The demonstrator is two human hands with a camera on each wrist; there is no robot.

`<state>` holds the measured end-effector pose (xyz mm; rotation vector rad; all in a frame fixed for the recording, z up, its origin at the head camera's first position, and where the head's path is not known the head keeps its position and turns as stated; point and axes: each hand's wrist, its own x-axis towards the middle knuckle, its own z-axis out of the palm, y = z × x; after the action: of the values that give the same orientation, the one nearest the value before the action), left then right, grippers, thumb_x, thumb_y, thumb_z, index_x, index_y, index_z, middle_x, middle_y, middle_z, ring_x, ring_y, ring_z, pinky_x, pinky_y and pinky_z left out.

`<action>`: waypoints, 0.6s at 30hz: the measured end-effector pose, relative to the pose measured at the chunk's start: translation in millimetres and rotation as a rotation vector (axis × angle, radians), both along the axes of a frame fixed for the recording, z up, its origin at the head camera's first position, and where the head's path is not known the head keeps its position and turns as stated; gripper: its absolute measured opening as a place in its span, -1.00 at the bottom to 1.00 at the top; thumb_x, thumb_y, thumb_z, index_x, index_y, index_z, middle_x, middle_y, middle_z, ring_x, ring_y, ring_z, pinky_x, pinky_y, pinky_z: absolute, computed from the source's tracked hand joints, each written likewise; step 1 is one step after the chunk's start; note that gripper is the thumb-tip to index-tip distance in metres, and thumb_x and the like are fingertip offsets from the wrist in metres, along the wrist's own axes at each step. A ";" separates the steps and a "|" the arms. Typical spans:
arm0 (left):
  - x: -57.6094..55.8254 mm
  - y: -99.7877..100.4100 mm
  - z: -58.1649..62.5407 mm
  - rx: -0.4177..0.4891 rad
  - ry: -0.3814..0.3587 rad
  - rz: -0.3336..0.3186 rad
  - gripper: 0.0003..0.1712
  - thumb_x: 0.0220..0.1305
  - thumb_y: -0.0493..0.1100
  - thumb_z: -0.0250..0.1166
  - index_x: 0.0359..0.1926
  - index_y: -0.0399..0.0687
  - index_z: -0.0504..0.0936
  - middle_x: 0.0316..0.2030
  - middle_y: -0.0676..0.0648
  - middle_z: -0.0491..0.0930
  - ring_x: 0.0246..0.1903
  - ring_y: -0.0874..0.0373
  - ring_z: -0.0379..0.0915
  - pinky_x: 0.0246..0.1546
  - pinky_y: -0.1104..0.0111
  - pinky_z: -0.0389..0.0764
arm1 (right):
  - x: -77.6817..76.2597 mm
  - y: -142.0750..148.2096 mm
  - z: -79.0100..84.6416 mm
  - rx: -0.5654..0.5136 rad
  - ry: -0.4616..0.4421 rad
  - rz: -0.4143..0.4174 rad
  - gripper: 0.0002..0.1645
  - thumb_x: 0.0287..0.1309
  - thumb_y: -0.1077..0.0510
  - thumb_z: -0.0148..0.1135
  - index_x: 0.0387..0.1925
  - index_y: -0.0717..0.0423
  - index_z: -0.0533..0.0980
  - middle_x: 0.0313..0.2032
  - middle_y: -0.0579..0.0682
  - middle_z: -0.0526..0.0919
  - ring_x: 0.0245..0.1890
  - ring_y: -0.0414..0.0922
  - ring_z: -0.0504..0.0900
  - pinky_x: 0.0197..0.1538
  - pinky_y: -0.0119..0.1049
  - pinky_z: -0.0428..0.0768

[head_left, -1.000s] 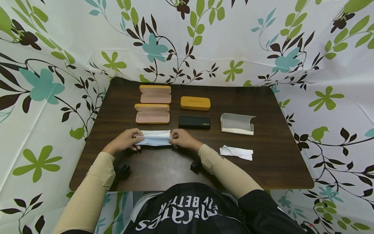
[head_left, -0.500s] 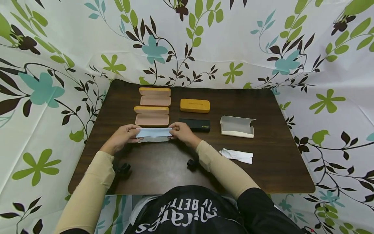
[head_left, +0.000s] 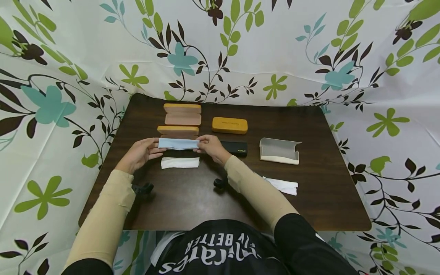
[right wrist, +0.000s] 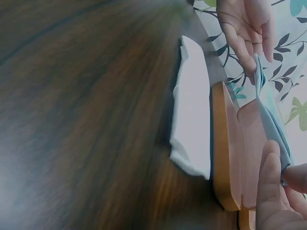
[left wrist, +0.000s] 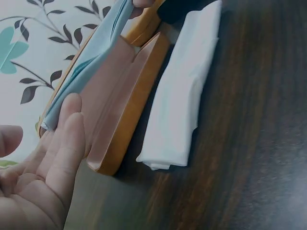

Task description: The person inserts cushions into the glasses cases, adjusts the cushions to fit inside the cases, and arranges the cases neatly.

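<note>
A folded light blue cloth (head_left: pixel 178 144) is held up in front of the nearer open yellow glasses case (head_left: pixel 178 130). My right hand (head_left: pixel 212 147) pinches its right end between thumb and fingers, as the right wrist view shows. At the other end, my left hand (head_left: pixel 142 151) has its fingers (left wrist: pixel 72 124) straight against the cloth, the thumb standing apart. Just below on the table lies a folded white cloth (head_left: pixel 180 162), untouched. Pink lining (left wrist: pixel 112 81) shows inside the case in the left wrist view, partly hidden by the blue cloth.
Behind stands another open yellow case (head_left: pixel 183 119), with a closed yellow case (head_left: pixel 229 125) to its right. A black case (head_left: pixel 237 148) is partly behind my right hand. Further right are an open white case (head_left: pixel 279 151) and a second folded white cloth (head_left: pixel 283 186).
Both hands have lifted the blue cloth and moved it away from me, toward the nearer open case. The white cloth beneath it is now uncovered on the table.
</note>
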<state>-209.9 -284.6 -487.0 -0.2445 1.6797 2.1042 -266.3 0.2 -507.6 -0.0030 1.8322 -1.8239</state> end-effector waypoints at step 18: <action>-10.1 -16.3 -11.4 -0.088 -0.047 0.131 -0.36 0.55 -0.06 -0.13 0.46 -0.34 0.00 0.41 -0.35 0.11 0.15 0.09 0.50 0.20 0.20 0.42 | -17.7 -29.7 -12.5 0.135 0.022 -0.067 -0.71 0.30 0.35 0.12 0.04 0.28 0.51 -0.21 0.18 0.62 -0.27 -0.04 0.74 -0.10 -0.17 0.67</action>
<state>-220.0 -300.9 -498.4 -0.4387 1.7744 2.1017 -284.1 -29.5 -520.1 0.0889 1.9894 -1.7476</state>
